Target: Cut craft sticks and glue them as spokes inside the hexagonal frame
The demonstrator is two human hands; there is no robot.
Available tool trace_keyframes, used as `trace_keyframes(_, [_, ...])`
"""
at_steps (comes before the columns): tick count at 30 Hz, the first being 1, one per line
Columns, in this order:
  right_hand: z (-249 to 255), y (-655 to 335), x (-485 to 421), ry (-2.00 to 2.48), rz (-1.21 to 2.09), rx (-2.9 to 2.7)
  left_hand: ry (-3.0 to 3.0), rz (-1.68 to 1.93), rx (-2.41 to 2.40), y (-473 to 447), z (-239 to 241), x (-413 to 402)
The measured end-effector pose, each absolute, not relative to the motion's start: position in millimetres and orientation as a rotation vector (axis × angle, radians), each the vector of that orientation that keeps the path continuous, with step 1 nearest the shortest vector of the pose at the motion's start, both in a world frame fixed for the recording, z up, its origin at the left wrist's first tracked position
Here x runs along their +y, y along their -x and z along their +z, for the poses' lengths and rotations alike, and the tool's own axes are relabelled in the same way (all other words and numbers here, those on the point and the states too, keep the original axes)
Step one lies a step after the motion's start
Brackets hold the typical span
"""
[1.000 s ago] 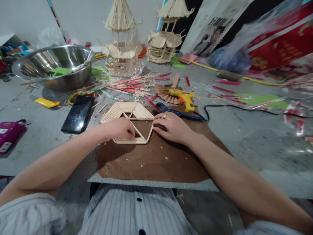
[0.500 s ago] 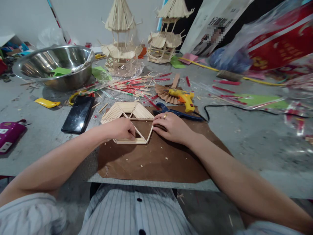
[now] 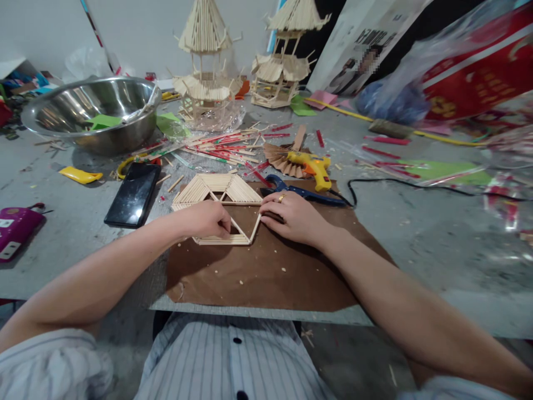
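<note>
2 hands touch the stick frame.

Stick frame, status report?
Left hand over stick frame, right hand at its right corner. Frame on brown sheet, some panels unfilled. Blue tool just beyond right hand.

A plain, pale grey wall stands behind a broad, scuffed grey counter marked with dark smudges. Against the wall at the left slants a thin strip banded in blue, dark, red and white. Farther right, a large white panel with dark lettering leans at an angle before a black backdrop. Cool, muted light leaves a faint sheen on the counter's right side. Below its near edge shows a dim grey floor.
</note>
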State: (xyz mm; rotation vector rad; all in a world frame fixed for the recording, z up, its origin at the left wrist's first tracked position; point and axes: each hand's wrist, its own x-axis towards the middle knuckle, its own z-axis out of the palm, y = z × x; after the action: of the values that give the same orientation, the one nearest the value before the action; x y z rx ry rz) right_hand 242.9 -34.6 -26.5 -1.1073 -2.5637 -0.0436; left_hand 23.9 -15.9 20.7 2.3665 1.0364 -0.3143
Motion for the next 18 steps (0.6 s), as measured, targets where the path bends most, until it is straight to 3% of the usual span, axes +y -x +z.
trace_keyframes(18, [-27.2, -243.1, -34.1, 1.102, -0.049, -2.564, -2.353, -0.303, 1.047, -23.0, 19.6, -15.8])
